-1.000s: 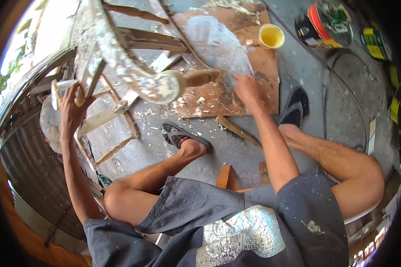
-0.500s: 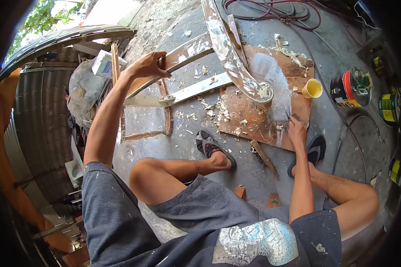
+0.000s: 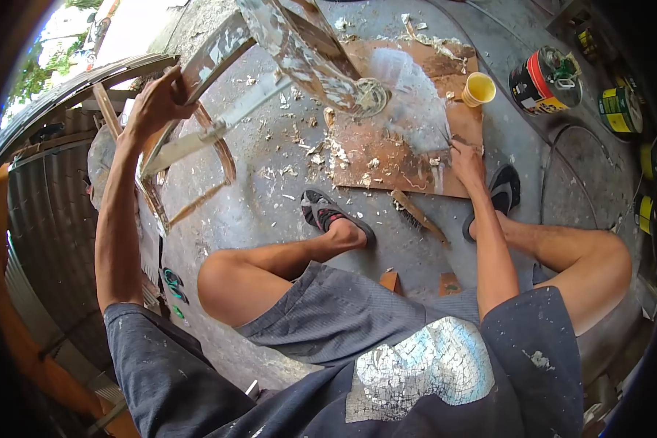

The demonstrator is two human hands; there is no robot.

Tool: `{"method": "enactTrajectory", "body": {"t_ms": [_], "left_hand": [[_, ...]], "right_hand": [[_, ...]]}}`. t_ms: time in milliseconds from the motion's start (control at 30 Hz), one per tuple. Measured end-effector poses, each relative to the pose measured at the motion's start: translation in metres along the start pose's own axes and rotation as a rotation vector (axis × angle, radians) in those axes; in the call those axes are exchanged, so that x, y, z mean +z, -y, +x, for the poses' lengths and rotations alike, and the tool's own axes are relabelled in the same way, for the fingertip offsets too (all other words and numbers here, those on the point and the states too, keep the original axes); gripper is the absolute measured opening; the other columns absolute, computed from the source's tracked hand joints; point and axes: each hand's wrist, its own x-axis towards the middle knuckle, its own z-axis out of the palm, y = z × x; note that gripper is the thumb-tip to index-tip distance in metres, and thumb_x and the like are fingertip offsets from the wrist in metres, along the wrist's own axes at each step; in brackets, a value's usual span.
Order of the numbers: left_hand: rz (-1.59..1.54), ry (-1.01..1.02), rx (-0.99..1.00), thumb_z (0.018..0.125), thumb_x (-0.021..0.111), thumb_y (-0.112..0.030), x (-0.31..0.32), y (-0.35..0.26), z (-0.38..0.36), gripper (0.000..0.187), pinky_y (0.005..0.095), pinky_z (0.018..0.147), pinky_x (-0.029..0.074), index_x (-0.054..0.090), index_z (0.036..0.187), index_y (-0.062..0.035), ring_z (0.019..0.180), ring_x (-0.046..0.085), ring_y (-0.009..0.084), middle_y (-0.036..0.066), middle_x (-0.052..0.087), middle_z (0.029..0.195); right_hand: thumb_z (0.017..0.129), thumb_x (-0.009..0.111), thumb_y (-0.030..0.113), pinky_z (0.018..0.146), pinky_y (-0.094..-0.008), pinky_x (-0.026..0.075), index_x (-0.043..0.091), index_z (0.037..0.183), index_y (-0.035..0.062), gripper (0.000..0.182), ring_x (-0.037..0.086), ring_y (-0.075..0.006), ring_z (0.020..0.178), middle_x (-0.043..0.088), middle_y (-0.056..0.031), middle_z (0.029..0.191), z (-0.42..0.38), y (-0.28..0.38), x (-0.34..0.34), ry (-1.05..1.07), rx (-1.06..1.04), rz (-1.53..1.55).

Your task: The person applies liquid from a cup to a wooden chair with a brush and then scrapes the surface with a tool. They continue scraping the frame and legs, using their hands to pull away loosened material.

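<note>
My left hand [image 3: 155,104] is closed around a rail of a chair-like wooden frame [image 3: 306,62], its paint white, patchy and peeling. The frame tilts up off the floor, and its round-ended post reaches over a brown board [image 3: 372,164]. Low over the board's right side, my right hand [image 3: 467,162] pinches a thin tool whose kind is too small to make out. A whitish wet-looking smear and paint flakes cover part of the board. Just above that hand stands a yellow paper cup [image 3: 479,89]. A wooden-handled wire brush [image 3: 420,214] lies at the board's near edge.
Paint cans [image 3: 544,82] stand on the right, with a dark hose [image 3: 580,171] curving over the concrete nearby. My sandalled feet flank the board's near edge. Corrugated metal sheeting [image 3: 51,226] rises on the left. Paint scraps litter the floor.
My left hand has lifted and swung the wooden frame, so its post now stands higher over the board. The view has shifted too. My right hand stays low at the board with its tool.
</note>
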Motion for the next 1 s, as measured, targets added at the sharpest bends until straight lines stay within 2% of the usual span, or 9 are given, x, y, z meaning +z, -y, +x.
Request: {"method": "enactTrajectory", "body": {"t_ms": [133, 167, 200, 367, 400, 633, 767, 933, 1000], "left_hand": [[0.086, -0.184, 0.081, 0.076, 0.085, -0.025, 0.027, -0.004, -0.019, 0.042, 0.0359, 0.065, 0.055, 0.061, 0.105, -0.0078, 0.071, 0.066, 0.0175, 0.007, 0.069, 0.086], [0.185, -0.268, 0.139, 0.074, 0.086, -0.028, 0.042, -0.007, -0.027, 0.045, 0.0354, 0.064, 0.056, 0.061, 0.106, -0.0094, 0.074, 0.065, 0.0170, 0.005, 0.068, 0.090], [0.227, -0.254, 0.052, 0.067, 0.087, -0.032, 0.055, -0.015, -0.035, 0.051, 0.0423, 0.069, 0.056, 0.060, 0.105, -0.0126, 0.084, 0.067, 0.0243, 0.007, 0.066, 0.096], [0.239, -0.342, 0.036, 0.051, 0.094, -0.028, 0.104, -0.051, -0.086, 0.073, 0.0401, 0.073, 0.056, 0.061, 0.114, -0.0133, 0.097, 0.066, 0.0251, 0.005, 0.067, 0.109], [0.223, -0.338, 0.035, 0.050, 0.094, -0.027, 0.104, -0.057, -0.094, 0.074, 0.0402, 0.074, 0.055, 0.061, 0.114, -0.0134, 0.099, 0.064, 0.0255, 0.005, 0.065, 0.105], [0.227, -0.226, 0.065, 0.057, 0.091, -0.027, 0.110, -0.078, -0.126, 0.061, 0.0414, 0.072, 0.053, 0.059, 0.107, -0.0100, 0.090, 0.063, 0.0273, 0.006, 0.059, 0.096], [0.156, -0.194, 0.027, 0.063, 0.090, -0.027, 0.117, -0.087, -0.136, 0.055, 0.0413, 0.071, 0.052, 0.058, 0.104, -0.0096, 0.085, 0.064, 0.0285, 0.008, 0.060, 0.091], [0.116, -0.162, -0.019, 0.063, 0.091, -0.030, 0.117, -0.097, -0.138, 0.056, 0.0437, 0.072, 0.052, 0.056, 0.099, -0.0061, 0.083, 0.065, 0.0342, 0.012, 0.062, 0.092], [0.098, -0.154, -0.006, 0.063, 0.091, -0.029, 0.117, -0.097, -0.139, 0.056, 0.0436, 0.073, 0.052, 0.057, 0.099, -0.0058, 0.084, 0.065, 0.0342, 0.013, 0.063, 0.092]], "right_hand": [[0.095, 0.053, 0.029, 0.090, -0.0488, 0.052, 0.070, 0.124, 0.0141, 0.037, 0.067, -0.0438, 0.103, 0.069, -0.0252, 0.110, 0.001, -0.004, 0.006, -0.059, -0.096, 0.047], [0.095, 0.053, 0.028, 0.089, -0.0488, 0.052, 0.070, 0.124, 0.0137, 0.037, 0.066, -0.0439, 0.103, 0.069, -0.0254, 0.109, 0.001, -0.007, 0.006, -0.068, -0.097, 0.054], [0.094, 0.053, 0.028, 0.089, -0.0488, 0.052, 0.070, 0.123, 0.0132, 0.036, 0.066, -0.0440, 0.102, 0.069, -0.0256, 0.109, 0.002, -0.008, 0.006, -0.072, -0.098, 0.059], [0.094, 0.055, 0.025, 0.088, -0.0487, 0.052, 0.070, 0.122, 0.0131, 0.034, 0.066, -0.0440, 0.103, 0.069, -0.0245, 0.108, 0.000, -0.002, -0.003, -0.077, -0.095, 0.085], [0.094, 0.055, 0.025, 0.087, -0.0487, 0.052, 0.070, 0.122, 0.0120, 0.034, 0.066, -0.0445, 0.102, 0.069, -0.0253, 0.107, 0.000, -0.001, -0.002, -0.079, -0.106, 0.092], [0.089, 0.056, 0.023, 0.089, -0.0475, 0.052, 0.067, 0.127, 0.0109, 0.041, 0.066, -0.0451, 0.102, 0.068, -0.0280, 0.107, 0.003, 0.003, 0.007, -0.032, -0.109, 0.157], [0.088, 0.059, 0.022, 0.089, -0.0509, 0.051, 0.066, 0.125, 0.0120, 0.039, 0.065, -0.0445, 0.104, 0.068, -0.0270, 0.109, 0.009, 0.012, 0.008, -0.024, -0.211, 0.112], [0.086, 0.059, 0.017, 0.092, -0.0518, 0.051, 0.064, 0.129, 0.0068, 0.045, 0.063, -0.0469, 0.107, 0.066, -0.0292, 0.114, 0.025, 0.028, 0.009, 0.103, -0.237, 0.094], [0.086, 0.060, 0.015, 0.092, -0.0522, 0.050, 0.064, 0.128, 0.0054, 0.043, 0.063, -0.0468, 0.106, 0.067, -0.0275, 0.112, 0.026, 0.021, 0.023, 0.015, -0.245, 0.028]]}}
